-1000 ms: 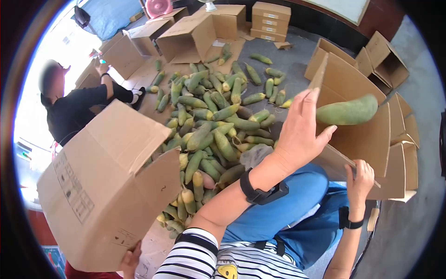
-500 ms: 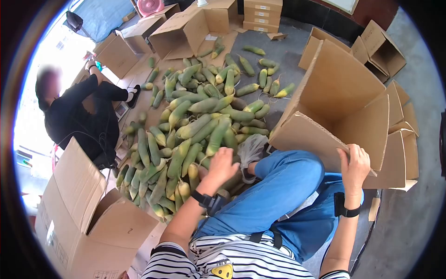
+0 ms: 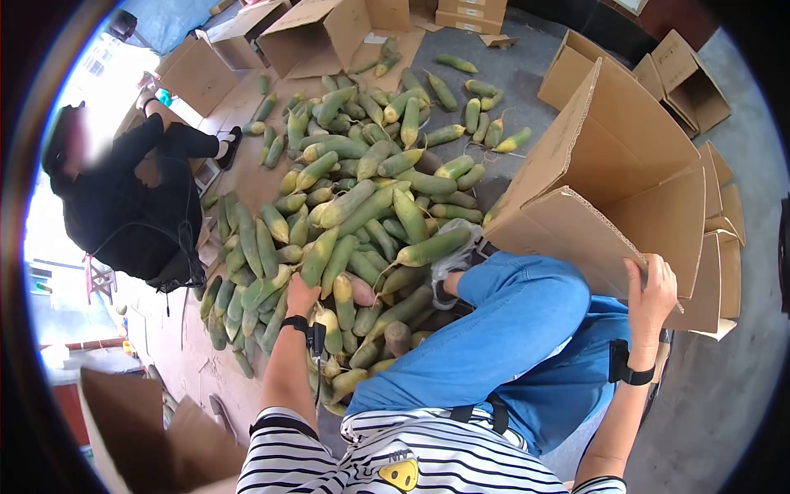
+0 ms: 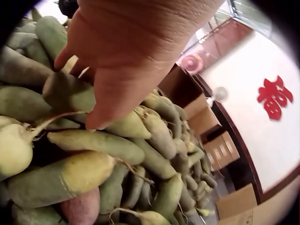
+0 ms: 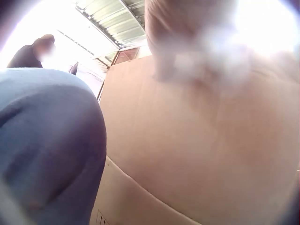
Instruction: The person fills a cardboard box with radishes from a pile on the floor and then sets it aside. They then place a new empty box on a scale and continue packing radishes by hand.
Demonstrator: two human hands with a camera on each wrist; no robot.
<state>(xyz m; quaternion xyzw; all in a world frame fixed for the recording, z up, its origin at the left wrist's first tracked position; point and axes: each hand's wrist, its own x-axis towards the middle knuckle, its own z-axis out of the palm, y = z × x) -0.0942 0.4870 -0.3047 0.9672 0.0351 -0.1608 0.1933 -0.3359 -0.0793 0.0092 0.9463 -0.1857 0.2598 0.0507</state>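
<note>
With our right hand (image 3: 652, 288), fingers bent over the flap edge, we grip the cardboard box (image 3: 568, 226), probably to steady it beside our knee (image 3: 547, 284), handy to the radish heap (image 3: 362, 210). Our left arm stretches down to that heap, the left hand's (image 3: 302, 296) thumb and fingers astride one radish (image 4: 70, 91) (whether they grasp it, we cannot tell).
</note>
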